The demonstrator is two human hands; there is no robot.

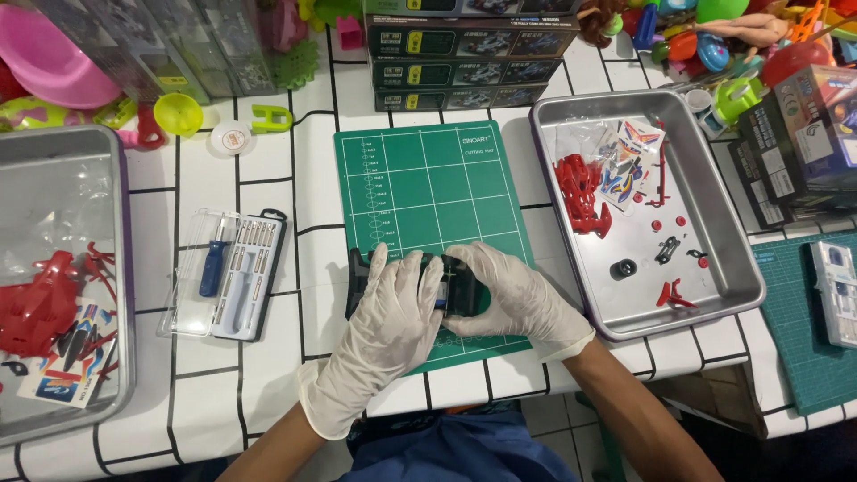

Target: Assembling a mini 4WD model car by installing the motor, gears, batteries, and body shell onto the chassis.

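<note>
Both gloved hands meet at the lower centre of the frame over the near edge of a green cutting mat (427, 192). The left hand (386, 326) lies across a black toy car chassis (457, 286), fingers spread wide and pressed flat over its left part. The right hand (513, 295) holds the chassis from the right side, fingers curled narrowly around its end. The chassis rests on the mat, largely covered by the hands. To the right of the mat sits a metal tray (719, 245) containing red plastic parts (582, 192), a sticker sheet (629, 156) and a small black wheel (623, 268). Left of the mat lies an open screwdriver set (234, 272). A second metal tray (125, 268) occupies the left edge of the frame. Stacked boxes (464, 58) stand at the upper centre.
</note>
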